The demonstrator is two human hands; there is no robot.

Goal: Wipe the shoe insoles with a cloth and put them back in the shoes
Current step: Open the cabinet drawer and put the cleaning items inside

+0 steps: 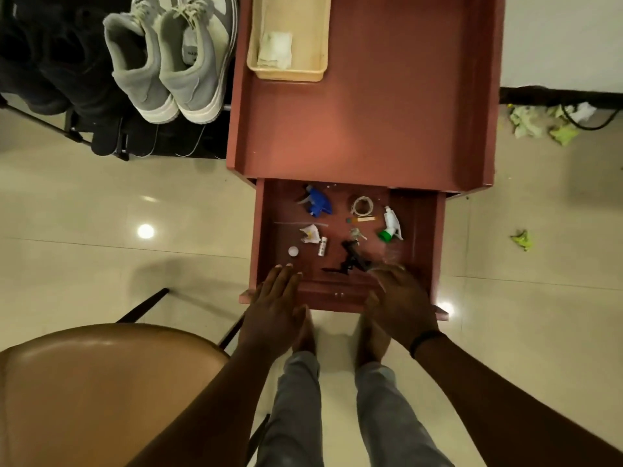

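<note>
While both hands, left (274,299) and right (403,303), lie flat and empty-gripped on the open drawer (418,230) front, we probably push it shut.

My open drawer (428,230) juts from the near edge of the reddish-brown wooden desk (371,123), whose far-left corner carries a cream plastic tray (256,67) holding a folded white cloth (275,50), with grey suede sneakers (168,59) racked left of the desk.

Grey-and-cream shoes (168,59), reddish-brown table (367,123), pale yellow tray (286,74), blue spray head (318,202).
</note>
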